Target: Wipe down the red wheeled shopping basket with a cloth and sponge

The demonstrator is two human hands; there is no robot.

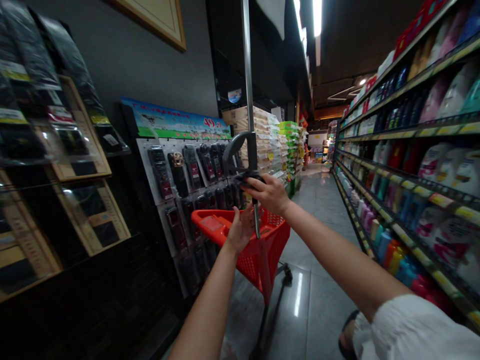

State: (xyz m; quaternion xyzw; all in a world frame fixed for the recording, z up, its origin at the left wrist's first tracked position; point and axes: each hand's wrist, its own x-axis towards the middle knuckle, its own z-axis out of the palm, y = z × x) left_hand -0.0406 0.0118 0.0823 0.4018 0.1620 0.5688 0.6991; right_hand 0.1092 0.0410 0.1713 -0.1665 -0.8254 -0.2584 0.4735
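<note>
A long metal pole point(247, 70) stands nearly upright in front of me, running out of the top of the view. A grey curved piece point(233, 147) is fixed to its lower part, and I cannot tell what kind of tool it is. My right hand point(270, 192) is closed around the dark section point(249, 176) just below that piece. Lower and to the left, my left hand point(240, 231) has its fingers apart, palm turned toward the thin lower rod point(257, 220). Behind both hands is a red plastic shopping cart point(249, 260); my left hand partly hides its basket.
Packaged belts point(161, 172) hang on a display rack at left, with boxed goods point(88, 215) nearer me. Shelves of bottles point(403, 220) line the right side. Stacked paper packs point(262, 135) stand farther down the tiled aisle point(318, 210).
</note>
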